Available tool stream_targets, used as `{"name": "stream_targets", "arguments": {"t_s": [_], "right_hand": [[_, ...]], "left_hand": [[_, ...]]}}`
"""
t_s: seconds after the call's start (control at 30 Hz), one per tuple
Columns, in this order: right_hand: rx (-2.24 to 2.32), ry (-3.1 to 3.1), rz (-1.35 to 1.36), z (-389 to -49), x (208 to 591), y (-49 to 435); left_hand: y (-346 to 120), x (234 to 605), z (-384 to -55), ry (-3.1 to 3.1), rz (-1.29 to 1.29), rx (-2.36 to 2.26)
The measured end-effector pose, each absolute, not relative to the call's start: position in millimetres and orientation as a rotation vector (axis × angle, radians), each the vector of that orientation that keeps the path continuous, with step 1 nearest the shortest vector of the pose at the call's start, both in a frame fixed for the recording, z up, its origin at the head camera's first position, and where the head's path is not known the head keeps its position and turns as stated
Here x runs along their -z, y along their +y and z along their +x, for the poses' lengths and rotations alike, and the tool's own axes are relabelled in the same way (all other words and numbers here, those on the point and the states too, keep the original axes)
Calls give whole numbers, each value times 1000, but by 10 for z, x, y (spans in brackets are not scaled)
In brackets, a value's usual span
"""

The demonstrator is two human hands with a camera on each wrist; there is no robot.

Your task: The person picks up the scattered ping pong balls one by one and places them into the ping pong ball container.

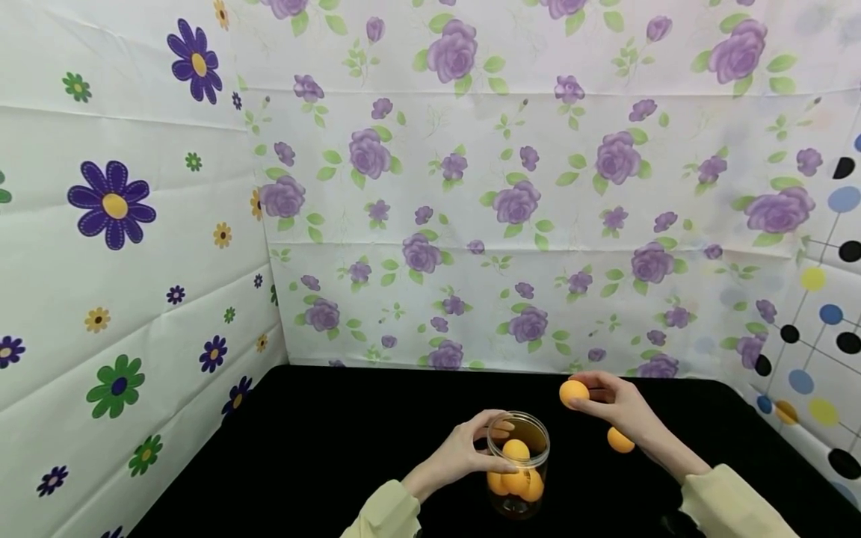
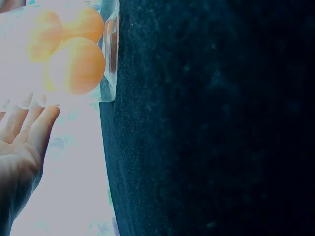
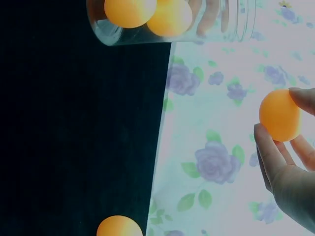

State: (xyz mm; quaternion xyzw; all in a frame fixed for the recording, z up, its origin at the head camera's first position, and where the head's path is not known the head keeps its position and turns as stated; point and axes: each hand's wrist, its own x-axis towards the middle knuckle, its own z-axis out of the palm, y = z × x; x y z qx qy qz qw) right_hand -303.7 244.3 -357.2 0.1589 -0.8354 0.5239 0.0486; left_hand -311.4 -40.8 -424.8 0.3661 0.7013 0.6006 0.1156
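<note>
My left hand (image 1: pixel 464 448) holds a clear jar (image 1: pixel 516 509) around its upper part, thumb on the near side and fingers on the far side. Upright and without a lid, the jar contains several orange ping-pong balls (image 1: pixel 516 484), which also show through its wall in both wrist views. To the right of the jar and above the table, my right hand (image 1: pixel 622 409) pinches another ping-pong ball (image 1: pixel 574 394) between thumb and fingers. One loose ping-pong ball (image 1: pixel 620 440) lies on the table below the right hand, also visible at the bottom edge of the right wrist view.
A black-covered table (image 1: pixel 323 448) lies under everything. Behind it hangs a white cloth (image 1: pixel 403 299) with purple roses. A flower-print cloth (image 1: pixel 161 261) borders the left side, and a dotted cloth (image 1: pixel 817 336) the right.
</note>
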Motion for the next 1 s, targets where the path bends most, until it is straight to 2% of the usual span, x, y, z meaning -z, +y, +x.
{"name": "stream_targets", "arguments": {"t_s": [1.0], "right_hand": [[-1642, -2491, 656, -2927, 3421, 2177]], "left_hand": [[-410, 4254, -3121, 2069, 1058, -1743]]}}
